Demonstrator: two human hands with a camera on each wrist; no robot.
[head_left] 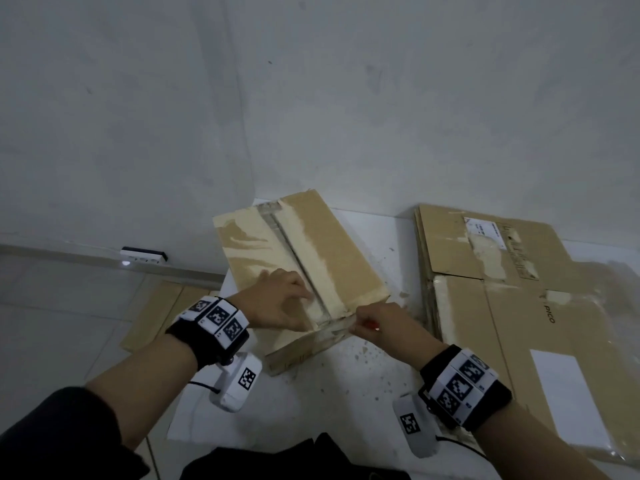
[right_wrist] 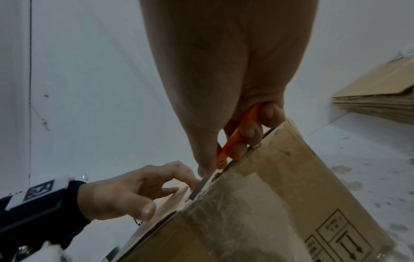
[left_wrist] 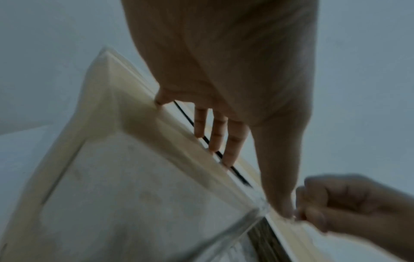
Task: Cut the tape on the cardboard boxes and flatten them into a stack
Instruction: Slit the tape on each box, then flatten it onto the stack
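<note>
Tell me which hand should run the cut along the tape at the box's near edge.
Right. The right hand already grips the orange cutter, blade at the near edge of the box. The left hand only steadies the top.

Non-task stuff: wall, floor, power strip, table, dark fabric.

Pale grey wall [head_left: 311, 98] fills the upper frame, scuffed, thin vertical crack line on the left in the right wrist view. White power strip [head_left: 143, 256] sits at the wall base on the left, small light lit on it. Light tiled floor [head_left: 52, 323] below left. White table surface [head_left: 329, 393] speckled with small brown crumbs and flecks. Dark fabric [head_left: 294, 459] bunched at the bottom edge, near the table's front.
</note>
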